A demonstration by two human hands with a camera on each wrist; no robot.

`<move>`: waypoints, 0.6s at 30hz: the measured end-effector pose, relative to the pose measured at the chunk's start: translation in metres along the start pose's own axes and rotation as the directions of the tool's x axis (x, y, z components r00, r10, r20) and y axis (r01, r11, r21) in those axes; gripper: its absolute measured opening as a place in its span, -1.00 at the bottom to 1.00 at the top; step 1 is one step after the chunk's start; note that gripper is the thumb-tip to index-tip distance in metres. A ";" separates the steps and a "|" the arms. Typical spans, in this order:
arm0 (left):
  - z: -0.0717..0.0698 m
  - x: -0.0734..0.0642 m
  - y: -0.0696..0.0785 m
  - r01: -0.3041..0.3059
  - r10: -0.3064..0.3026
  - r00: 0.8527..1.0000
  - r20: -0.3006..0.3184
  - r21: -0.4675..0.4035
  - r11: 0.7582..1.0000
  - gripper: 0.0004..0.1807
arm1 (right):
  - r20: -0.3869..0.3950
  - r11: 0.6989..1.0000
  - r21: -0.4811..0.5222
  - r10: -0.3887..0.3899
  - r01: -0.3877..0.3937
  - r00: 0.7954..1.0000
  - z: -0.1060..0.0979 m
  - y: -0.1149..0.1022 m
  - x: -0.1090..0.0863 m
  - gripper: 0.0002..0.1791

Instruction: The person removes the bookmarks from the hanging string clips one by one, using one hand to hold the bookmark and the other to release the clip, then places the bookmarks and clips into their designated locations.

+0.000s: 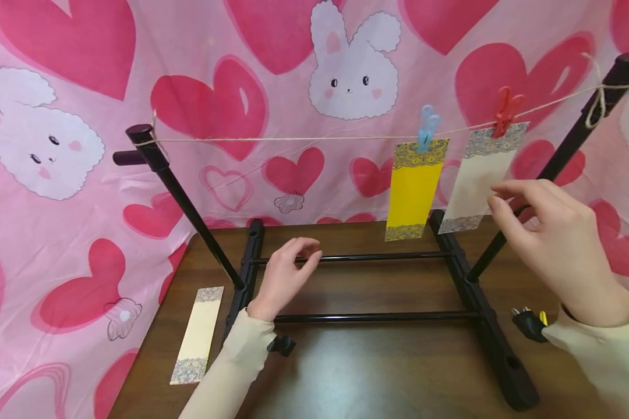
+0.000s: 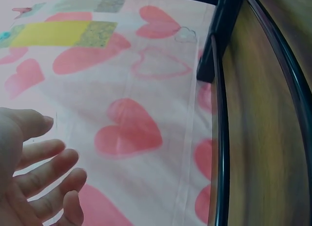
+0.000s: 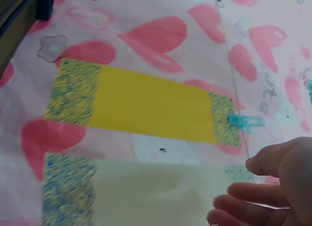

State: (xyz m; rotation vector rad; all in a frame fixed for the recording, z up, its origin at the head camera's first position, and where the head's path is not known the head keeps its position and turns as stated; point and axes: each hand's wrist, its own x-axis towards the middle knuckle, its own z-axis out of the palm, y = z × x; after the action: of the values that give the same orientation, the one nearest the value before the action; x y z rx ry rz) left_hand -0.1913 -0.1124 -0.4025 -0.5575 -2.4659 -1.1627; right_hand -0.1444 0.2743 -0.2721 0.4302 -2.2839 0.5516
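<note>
Head view: looks like two cards are done, one to go. The yellow card [image 1: 415, 192] hangs off the string [image 1: 288, 139] by a blue clip [image 1: 426, 129], with the white card [image 1: 479, 174] under a red clip [image 1: 505, 113] nearer the string's right end. The cream card [image 1: 198, 331] lies unclipped on the table [image 1: 372, 372], below the string's left end. Kinda in the way: the black frame [image 1: 393, 317] under the string puts its left post and foot between that card and the left hand [image 1: 283, 276]. Right hand [image 1: 561, 238] is below the string's right part.

Left wrist view: left fingers loosely spread below the string, holding nothing.

Right wrist view: right thumb apart from the fingers, pinching nothing; can't tell if they touch the white card.
</note>
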 end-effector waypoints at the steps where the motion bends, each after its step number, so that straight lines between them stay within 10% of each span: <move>1: 0.001 0.001 0.001 -0.004 0.004 1.000 -0.006 -0.007 1.000 -0.80 | -0.002 1.000 0.001 0.000 0.000 1.000 0.000 -0.003 0.002 -0.64; 18: 0.027 0.024 0.023 -0.065 0.057 0.997 -0.047 -0.172 0.983 -0.78 | -0.087 0.993 0.113 -0.021 0.031 0.996 0.007 -0.036 0.035 -0.64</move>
State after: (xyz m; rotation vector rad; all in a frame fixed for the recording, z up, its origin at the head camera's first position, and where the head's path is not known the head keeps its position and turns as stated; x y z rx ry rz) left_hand -0.2043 -0.0729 -0.3921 -0.6455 -2.3092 -1.3593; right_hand -0.1558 0.2353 -0.2425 0.4824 -2.1690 0.6776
